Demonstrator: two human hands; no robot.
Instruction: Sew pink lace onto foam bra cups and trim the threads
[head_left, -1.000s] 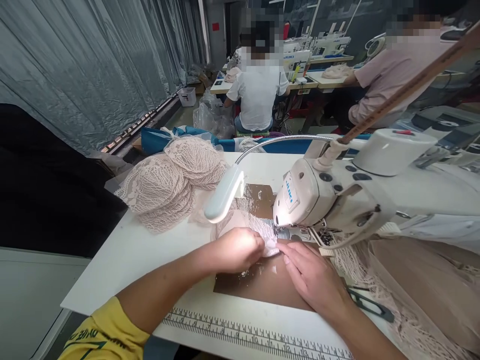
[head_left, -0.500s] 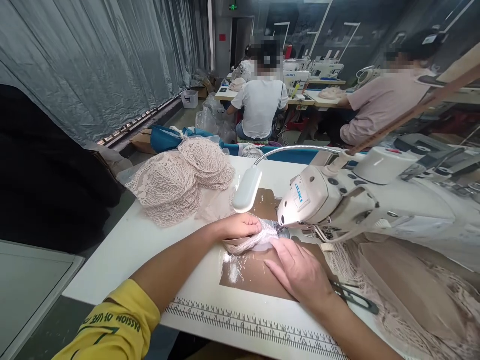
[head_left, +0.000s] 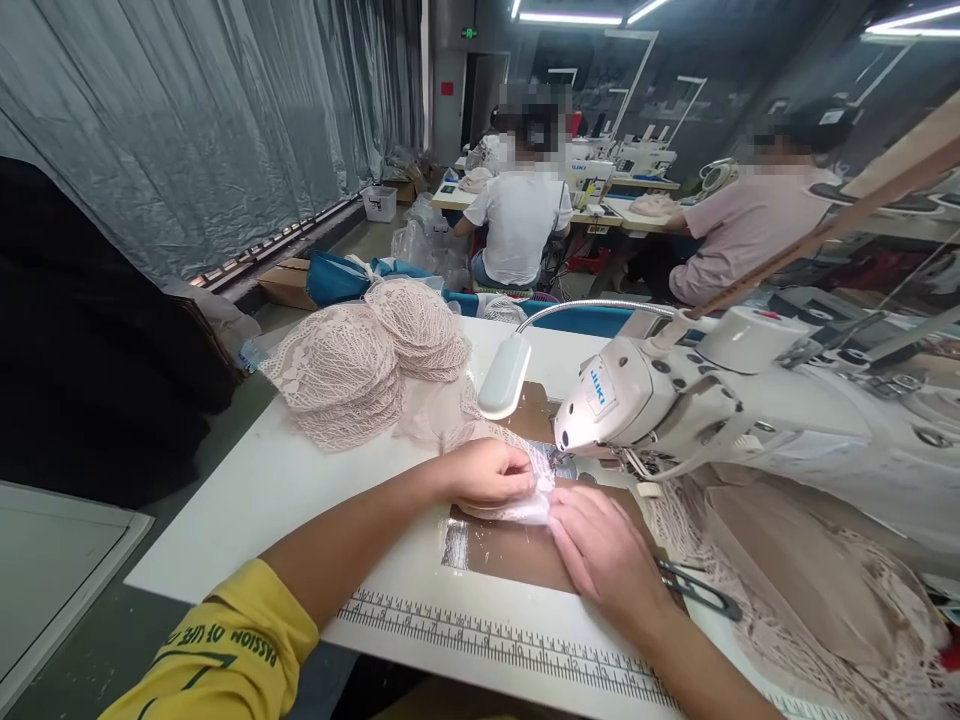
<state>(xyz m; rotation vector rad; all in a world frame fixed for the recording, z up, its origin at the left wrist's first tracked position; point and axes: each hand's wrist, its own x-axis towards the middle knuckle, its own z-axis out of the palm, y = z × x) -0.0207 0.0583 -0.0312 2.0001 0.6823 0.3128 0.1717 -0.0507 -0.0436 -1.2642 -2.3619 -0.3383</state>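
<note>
A pale pink lace bra cup (head_left: 537,507) lies under the needle end of the white sewing machine (head_left: 622,400), lit by its lamp. My left hand (head_left: 489,472) is closed, pinching the lace from the left near the needle. On the near right side of the piece, my right hand (head_left: 606,545) has its fingers together and grips the fabric edge; its fingertips are partly hidden in the cloth. More lace spreads behind my left hand. Brown tape-edged board (head_left: 510,553) covers the tabletop beneath both hands.
Stacked lace cups (head_left: 337,375) stand at the back left. A lamp head (head_left: 504,378) hangs close above my left hand. Dark thread snips (head_left: 701,590) and a heap of beige lace fabric (head_left: 795,560) lie right. A printed ruler (head_left: 480,640) runs along the front edge. Two co-workers sit beyond.
My left hand has shifted right and slightly down, closer to my right hand. The lace has turned, with more of it showing behind the left hand. The head view has tilted up slightly.
</note>
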